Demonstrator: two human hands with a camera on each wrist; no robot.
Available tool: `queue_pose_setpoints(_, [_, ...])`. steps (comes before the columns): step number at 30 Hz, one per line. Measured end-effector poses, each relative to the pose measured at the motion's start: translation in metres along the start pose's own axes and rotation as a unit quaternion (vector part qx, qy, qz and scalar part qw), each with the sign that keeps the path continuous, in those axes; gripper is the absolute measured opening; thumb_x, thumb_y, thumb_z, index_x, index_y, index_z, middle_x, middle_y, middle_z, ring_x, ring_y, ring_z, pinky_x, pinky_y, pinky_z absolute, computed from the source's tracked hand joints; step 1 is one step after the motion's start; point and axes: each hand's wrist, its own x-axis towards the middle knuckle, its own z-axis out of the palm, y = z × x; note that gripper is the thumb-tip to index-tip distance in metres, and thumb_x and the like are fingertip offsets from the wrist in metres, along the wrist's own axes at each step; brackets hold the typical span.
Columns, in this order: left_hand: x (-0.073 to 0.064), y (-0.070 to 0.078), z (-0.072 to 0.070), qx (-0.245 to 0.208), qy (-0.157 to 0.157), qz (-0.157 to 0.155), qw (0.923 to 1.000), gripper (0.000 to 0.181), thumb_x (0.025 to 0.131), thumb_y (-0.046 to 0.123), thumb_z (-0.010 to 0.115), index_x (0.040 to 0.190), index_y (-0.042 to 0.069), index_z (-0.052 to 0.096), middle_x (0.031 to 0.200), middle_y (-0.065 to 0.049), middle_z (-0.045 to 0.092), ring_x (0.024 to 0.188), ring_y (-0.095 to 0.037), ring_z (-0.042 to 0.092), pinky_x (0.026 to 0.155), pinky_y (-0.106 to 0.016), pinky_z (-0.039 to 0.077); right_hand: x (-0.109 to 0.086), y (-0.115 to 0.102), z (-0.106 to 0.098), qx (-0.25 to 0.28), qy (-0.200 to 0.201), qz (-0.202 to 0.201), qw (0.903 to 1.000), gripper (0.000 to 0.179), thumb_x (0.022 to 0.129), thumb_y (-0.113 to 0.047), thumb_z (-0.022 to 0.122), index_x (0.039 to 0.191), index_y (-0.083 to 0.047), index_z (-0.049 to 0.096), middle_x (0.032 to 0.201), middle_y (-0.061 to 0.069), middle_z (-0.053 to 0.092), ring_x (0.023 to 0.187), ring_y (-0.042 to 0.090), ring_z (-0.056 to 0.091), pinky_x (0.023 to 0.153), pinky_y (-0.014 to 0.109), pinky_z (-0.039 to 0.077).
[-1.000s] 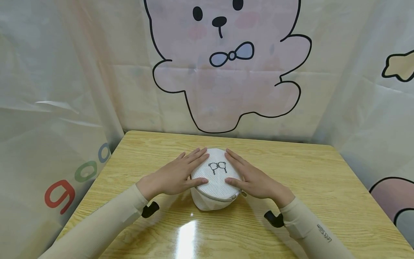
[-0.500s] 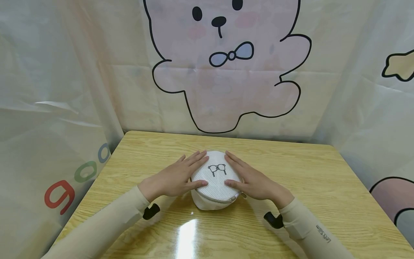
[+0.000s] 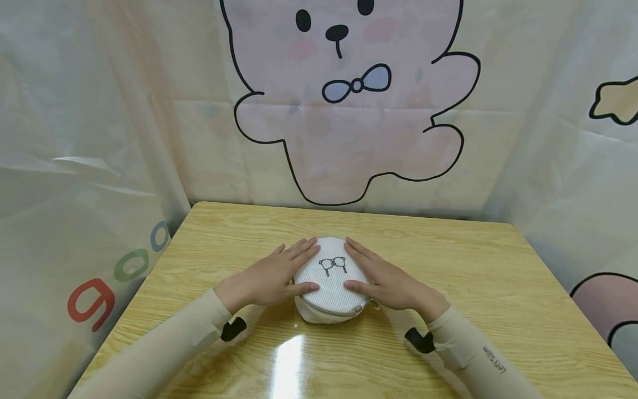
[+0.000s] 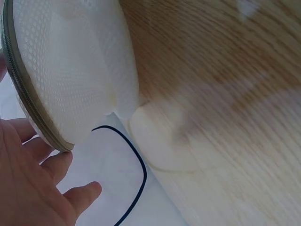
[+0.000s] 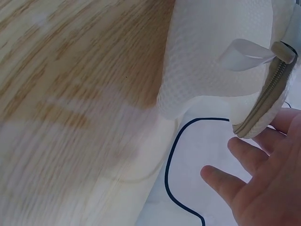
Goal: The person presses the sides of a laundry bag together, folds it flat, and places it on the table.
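A round white mesh laundry bag (image 3: 331,296) stands on the wooden table, its lid printed with a small pair of glasses. My left hand (image 3: 271,275) rests on the left side of the lid, fingers nearly straight, thumb toward the front. On the opposite side lies my right hand (image 3: 391,280), also with extended fingers and its thumb on the mesh. In the left wrist view a zipper (image 4: 33,101) runs round the lid's edge beside my fingers. The right wrist view shows the zipper's pull (image 5: 283,52) and a white fabric loop (image 5: 244,54) on the bag's side.
The wooden table (image 3: 448,255) reaches back to a curtain (image 3: 199,149) printed with a pink bear. More printed curtain hangs at the left and right. A bright light reflection (image 3: 287,366) lies on the table in front of the bag.
The lid has sunk a little and its far edge has come slightly nearer, so the bag looks flatter. Both hands have moved slightly down and nearer with it.
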Motion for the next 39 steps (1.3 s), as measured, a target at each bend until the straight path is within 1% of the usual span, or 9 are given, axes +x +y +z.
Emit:
queue_pose_setpoints(6, [0.001, -0.003, 0.004, -0.002, -0.002, 0.001, 1.0000, 0.089, 0.102, 0.067, 0.045, 0.168, 0.017, 0.014, 0.176, -0.004, 0.009, 0.163, -0.027, 0.012, 0.129, -0.061, 0.017, 0.001, 0.001, 0.002, -0.004, -0.004, 0.003, 1.0000, 0.089, 0.102, -0.065, 0.050, 0.168, -0.021, 0.012, 0.176, 0.000, 0.008, 0.162, 0.024, 0.015, 0.127, 0.054, 0.028])
queue_pose_setpoints(16, [0.002, -0.006, 0.010, -0.001, -0.011, -0.004, 0.9999, 0.090, 0.102, 0.070, 0.043, 0.168, 0.017, 0.013, 0.176, -0.003, 0.008, 0.163, -0.025, 0.012, 0.128, -0.061, 0.018, 0.004, 0.003, 0.005, -0.009, -0.013, 0.010, 0.9998, 0.090, 0.102, -0.066, 0.049, 0.168, -0.020, 0.011, 0.176, -0.002, 0.006, 0.162, 0.025, 0.016, 0.127, 0.054, 0.028])
queue_pose_setpoints(24, [0.002, -0.007, 0.014, -0.004, -0.021, -0.013, 0.9997, 0.090, 0.102, 0.069, 0.043, 0.168, 0.017, 0.014, 0.176, -0.002, 0.007, 0.163, -0.023, 0.013, 0.128, -0.060, 0.019, 0.005, 0.002, 0.007, -0.009, -0.016, 0.002, 0.9998, 0.091, 0.102, -0.063, 0.052, 0.168, -0.014, 0.013, 0.176, 0.004, 0.008, 0.161, 0.032, 0.018, 0.126, 0.057, 0.029])
queue_pose_setpoints(26, [0.002, -0.007, 0.015, -0.002, -0.023, -0.015, 0.9996, 0.090, 0.102, 0.070, 0.043, 0.168, 0.017, 0.013, 0.176, -0.002, 0.007, 0.162, -0.023, 0.013, 0.128, -0.060, 0.020, 0.006, 0.002, 0.008, -0.009, -0.020, 0.003, 0.9998, 0.091, 0.102, -0.063, 0.052, 0.168, -0.014, 0.013, 0.176, 0.004, 0.007, 0.161, 0.032, 0.018, 0.126, 0.056, 0.028])
queue_pose_setpoints(31, [0.003, -0.010, 0.018, -0.002, -0.025, -0.015, 0.9996, 0.090, 0.102, 0.070, 0.043, 0.168, 0.016, 0.013, 0.176, -0.002, 0.008, 0.162, -0.024, 0.014, 0.128, -0.061, 0.021, 0.009, 0.005, 0.011, -0.011, -0.024, 0.003, 0.9996, 0.090, 0.102, -0.063, 0.050, 0.168, -0.013, 0.013, 0.176, 0.008, 0.009, 0.161, 0.033, 0.019, 0.126, 0.057, 0.029])
queue_pose_setpoints(39, [0.004, -0.013, 0.022, -0.001, -0.036, -0.020, 0.9991, 0.092, 0.102, 0.071, 0.042, 0.168, 0.015, 0.012, 0.176, -0.002, 0.008, 0.163, -0.025, 0.014, 0.128, -0.060, 0.022, 0.010, 0.004, 0.013, -0.009, -0.036, 0.009, 0.9993, 0.091, 0.102, -0.062, 0.052, 0.168, -0.011, 0.014, 0.176, 0.007, 0.008, 0.161, 0.032, 0.018, 0.127, 0.055, 0.028])
